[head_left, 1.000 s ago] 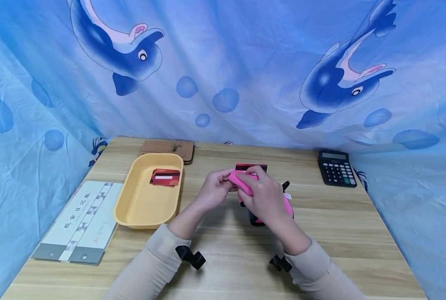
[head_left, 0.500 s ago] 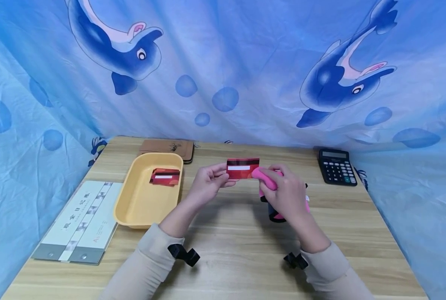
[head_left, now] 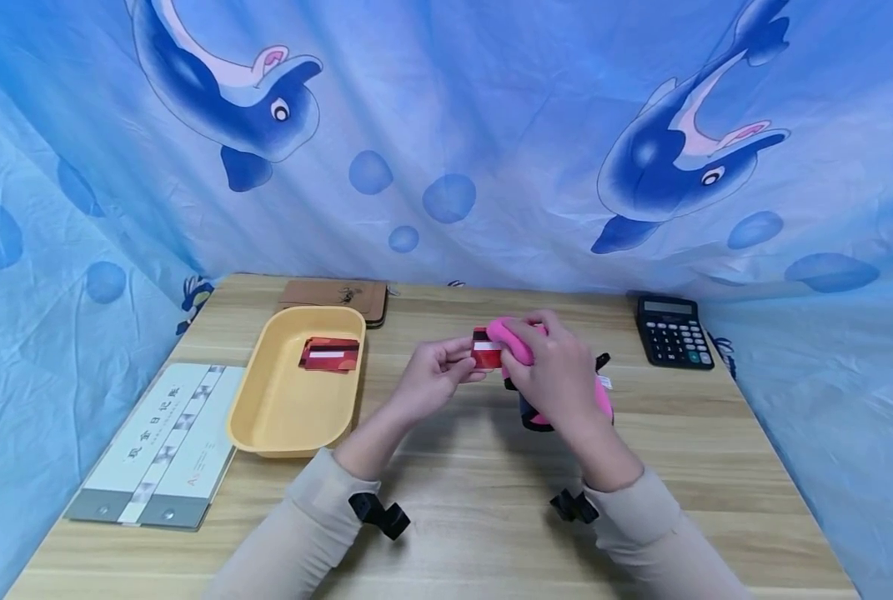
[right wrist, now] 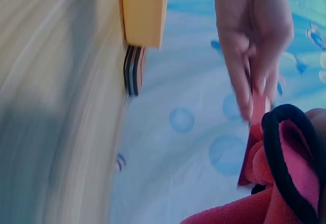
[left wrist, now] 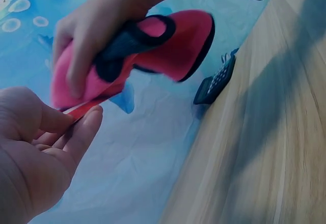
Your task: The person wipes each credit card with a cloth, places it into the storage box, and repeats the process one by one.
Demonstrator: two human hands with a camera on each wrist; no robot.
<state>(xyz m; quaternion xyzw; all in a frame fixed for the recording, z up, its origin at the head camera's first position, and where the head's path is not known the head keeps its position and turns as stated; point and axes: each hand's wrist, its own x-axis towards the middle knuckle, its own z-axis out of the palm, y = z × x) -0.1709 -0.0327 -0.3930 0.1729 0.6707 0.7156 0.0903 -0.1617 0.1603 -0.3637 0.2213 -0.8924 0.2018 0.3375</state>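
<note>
— Left hand (head_left: 434, 377): pinching a red card (head_left: 485, 350) by its left end, between thumb and fingers, above the wooden table (head_left: 461, 467). Card's right end tucked into the pink pouch (head_left: 517, 343).

— Right hand (head_left: 559, 371)?

— Curled round that pouch, holding it just above mid-table, back of the hand towards the head camera. Black trim at the pouch mouth plain in the left wrist view; card edge-on there, entering the opening beneath the right hand's fingers (left wrist: 76, 56).

— Obstructions?

— Most of the card hidden by pouch and right hand; only a red strip with a white band exposed. Lower part of the pouch likewise covered by the hand.

— Surroundings, working outward?

— Yellow tray (head_left: 266, 412) near, to the left of the hands, holding more red cards (head_left: 330, 354). Brown wallet (head_left: 337, 296) just behind the tray at the back edge. Pale ledger book (head_left: 163, 442) flat beside the tray, further left. Black calculator (head_left: 674, 332) well apart at the far right corner. Blue dolphin-print cloth (head_left: 446, 142) enclosing back and sides.
</note>
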